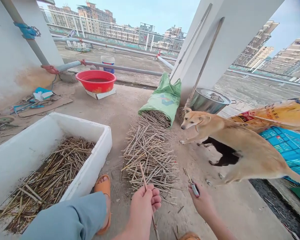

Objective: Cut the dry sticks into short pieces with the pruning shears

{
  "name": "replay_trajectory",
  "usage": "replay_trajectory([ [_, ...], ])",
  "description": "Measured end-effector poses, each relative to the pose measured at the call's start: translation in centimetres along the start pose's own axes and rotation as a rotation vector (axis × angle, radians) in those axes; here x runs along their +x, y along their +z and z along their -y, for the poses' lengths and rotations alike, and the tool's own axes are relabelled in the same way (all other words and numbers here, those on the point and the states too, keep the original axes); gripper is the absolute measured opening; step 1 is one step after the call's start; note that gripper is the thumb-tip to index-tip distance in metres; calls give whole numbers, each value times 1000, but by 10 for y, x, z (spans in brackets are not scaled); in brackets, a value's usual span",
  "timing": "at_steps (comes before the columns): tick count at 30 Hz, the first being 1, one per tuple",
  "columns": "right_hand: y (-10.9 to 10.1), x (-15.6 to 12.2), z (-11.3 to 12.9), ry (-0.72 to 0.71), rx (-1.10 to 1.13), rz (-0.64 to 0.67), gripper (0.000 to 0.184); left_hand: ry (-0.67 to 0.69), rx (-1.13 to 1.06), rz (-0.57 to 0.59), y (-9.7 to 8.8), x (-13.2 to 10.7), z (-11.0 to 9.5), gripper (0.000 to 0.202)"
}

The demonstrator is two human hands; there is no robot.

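Observation:
My left hand (pixel 143 206) is closed on a thin dry stick (pixel 143 176) that points up toward the pile of sticks (pixel 150 153) on the concrete floor. My right hand (pixel 202 200) is closed on a small knife (pixel 195 189) with a metal tip. The pile spills from a green sack (pixel 165 98) lying on its side. A white foam box (pixel 100 140) at my left holds more cut sticks (pixel 55 173). My leg in blue trousers (pixel 70 218) and an orange sandal (pixel 103 190) lie beside the box.
A tan dog (pixel 235 146) stands close on the right, a dark dog (pixel 223 156) behind it. Behind are a metal pot (pixel 207 100), a broom (pixel 202 70), a yellow sack (pixel 277 115) over a blue crate (pixel 290 146), a red basin (pixel 96 80) and a white pillar (pixel 230 36).

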State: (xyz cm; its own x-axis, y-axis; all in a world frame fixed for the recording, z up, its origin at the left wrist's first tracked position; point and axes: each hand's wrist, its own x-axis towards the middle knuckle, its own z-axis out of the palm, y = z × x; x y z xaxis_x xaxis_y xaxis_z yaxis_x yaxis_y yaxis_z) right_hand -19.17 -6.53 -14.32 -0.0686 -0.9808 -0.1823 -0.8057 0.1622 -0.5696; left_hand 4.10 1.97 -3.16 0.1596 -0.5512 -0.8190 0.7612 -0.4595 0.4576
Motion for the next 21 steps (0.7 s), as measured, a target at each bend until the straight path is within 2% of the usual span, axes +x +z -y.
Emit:
replay_trajectory([
  [3, 50, 44, 13, -179, -193, 159, 32, -86, -14, -30, -1, 9, 5, 12],
  [5, 74, 65, 20, -265, -296, 219, 30, -104, -41, -33, -1, 18, 8, 10],
  [7, 92, 78, 24, -315, -373, 256, 22, -100, -66, -35, -1, 28, 10, 8],
  [9, 100, 83, 26, -350, -411, 285, 20, -92, -75, -44, 1, 36, 10, 7],
  [12, 92, 81, 24, -404, -384, 321, 29, -75, -67, -78, 4, 42, 6, 11],
  [15, 66, 66, 21, -412, -295, 336, 37, -38, -56, -72, 6, 37, -2, 15],
  [18, 36, 25, 19, -346, -196, 347, 28, 18, -65, -68, 6, 28, -11, 13],
  [20, 20, -16, 21, -241, -20, 321, 35, 39, -75, -52, 6, 25, -14, 13],
  [21, 15, -39, 23, -130, 170, 269, 42, 40, -73, -27, 6, 24, -14, 13],
])
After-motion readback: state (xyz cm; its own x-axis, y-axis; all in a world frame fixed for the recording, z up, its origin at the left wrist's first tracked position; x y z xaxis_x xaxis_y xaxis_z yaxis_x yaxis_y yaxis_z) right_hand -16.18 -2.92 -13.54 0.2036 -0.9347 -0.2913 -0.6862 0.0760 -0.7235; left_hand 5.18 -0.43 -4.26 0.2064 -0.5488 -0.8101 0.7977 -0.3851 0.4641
